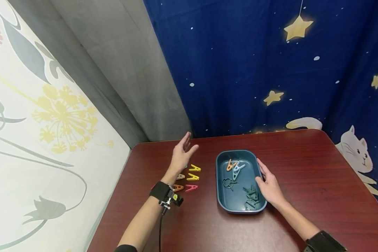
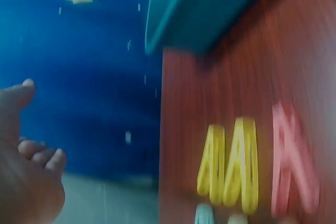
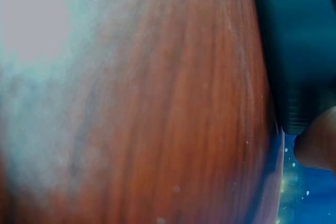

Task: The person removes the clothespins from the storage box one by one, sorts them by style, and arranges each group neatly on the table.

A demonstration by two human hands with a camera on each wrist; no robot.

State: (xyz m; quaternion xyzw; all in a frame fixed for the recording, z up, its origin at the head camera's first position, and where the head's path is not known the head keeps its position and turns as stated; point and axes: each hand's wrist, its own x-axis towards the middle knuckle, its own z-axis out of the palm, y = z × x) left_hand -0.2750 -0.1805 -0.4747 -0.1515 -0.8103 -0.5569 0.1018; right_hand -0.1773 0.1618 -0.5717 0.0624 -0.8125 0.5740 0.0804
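My left hand [image 1: 179,157] is raised over the left part of the table, its fingers extended and nothing in them. Beneath and beside it lie two yellow clothespins [image 1: 193,177], a pink clothespin [image 1: 191,188], an orange-brown clothespin [image 1: 177,188] and a pale clothespin [image 1: 180,177], some partly hidden by the arm. The left wrist view shows the yellow pair [image 2: 242,166] side by side, blurred. With my right hand [image 1: 269,185] I grip the right rim of a dark blue tray [image 1: 218,196], thumb at the rim. Inside are an orange clothespin [image 1: 229,165], a light blue clothespin [image 1: 238,167] and several green clips [image 1: 251,192].
The dark red wooden table [image 1: 302,168] has its far edge before a blue star-patterned curtain [image 1: 233,70] and a grey curtain [image 1: 129,70]. A flower-patterned white wall [image 1: 50,175] stands at the left. A cable [image 1: 160,231] hangs from the left wrist.
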